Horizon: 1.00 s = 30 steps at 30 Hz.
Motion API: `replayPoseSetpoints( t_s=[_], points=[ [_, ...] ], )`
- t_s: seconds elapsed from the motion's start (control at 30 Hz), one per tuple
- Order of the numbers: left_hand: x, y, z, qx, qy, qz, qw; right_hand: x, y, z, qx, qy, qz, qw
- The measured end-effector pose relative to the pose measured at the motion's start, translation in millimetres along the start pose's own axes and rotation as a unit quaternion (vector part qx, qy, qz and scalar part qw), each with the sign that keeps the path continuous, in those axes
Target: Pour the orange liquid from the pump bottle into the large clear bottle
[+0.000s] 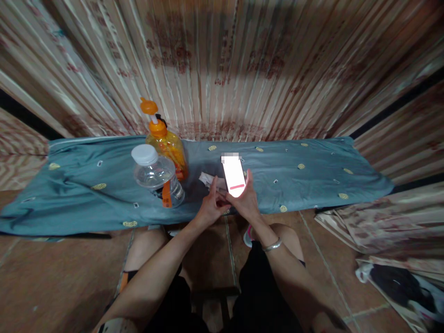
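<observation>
My right hand grips a lit smartphone by its lower end, thumb over the screen's bottom corner and a finger along the right edge. The screen glows white with a red bar low down. Just left of the phone is my left hand, its index finger stretched forward and its thumb near the phone's bottom edge; it appears to hold nothing. Whether that thumb touches the phone I cannot tell. Beyond the left fingers lies a crumpled white wrapper or tissue, partly hidden by the hand and phone.
A large clear plastic bottle with a white cap stands left on the cloth-covered table. Behind it is a yellow bottle with an orange pump top. Pleated curtains hang behind; a dark bag-like thing lies lower right.
</observation>
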<state>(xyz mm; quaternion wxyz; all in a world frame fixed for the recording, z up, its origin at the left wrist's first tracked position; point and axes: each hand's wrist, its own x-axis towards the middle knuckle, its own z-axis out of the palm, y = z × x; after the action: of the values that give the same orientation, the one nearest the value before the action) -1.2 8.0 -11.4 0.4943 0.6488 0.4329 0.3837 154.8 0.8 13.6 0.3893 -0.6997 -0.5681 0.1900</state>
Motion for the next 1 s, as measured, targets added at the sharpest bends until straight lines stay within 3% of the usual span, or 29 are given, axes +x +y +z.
replayPoseSetpoints(
  t_s=[0.23,0.43,0.67,1.0],
  points=[
    [-1,-1,-10.4,0.0,0.011,0.008,1.0,59,14,-44,-0.088,0.001,0.112,0.99],
    [-2,2,-13.1,-0.006,0.017,0.005,1.0,99,64,-98,-0.185,0.015,0.196,0.963],
    [-2,4,-17.1,-0.012,0.017,-0.007,1.0,106,127,-156,-0.245,0.041,0.267,0.931],
    [-2,6,-15.7,-0.007,0.012,-0.025,1.0,102,166,-200,-0.268,0.065,0.296,0.914]
  ],
)
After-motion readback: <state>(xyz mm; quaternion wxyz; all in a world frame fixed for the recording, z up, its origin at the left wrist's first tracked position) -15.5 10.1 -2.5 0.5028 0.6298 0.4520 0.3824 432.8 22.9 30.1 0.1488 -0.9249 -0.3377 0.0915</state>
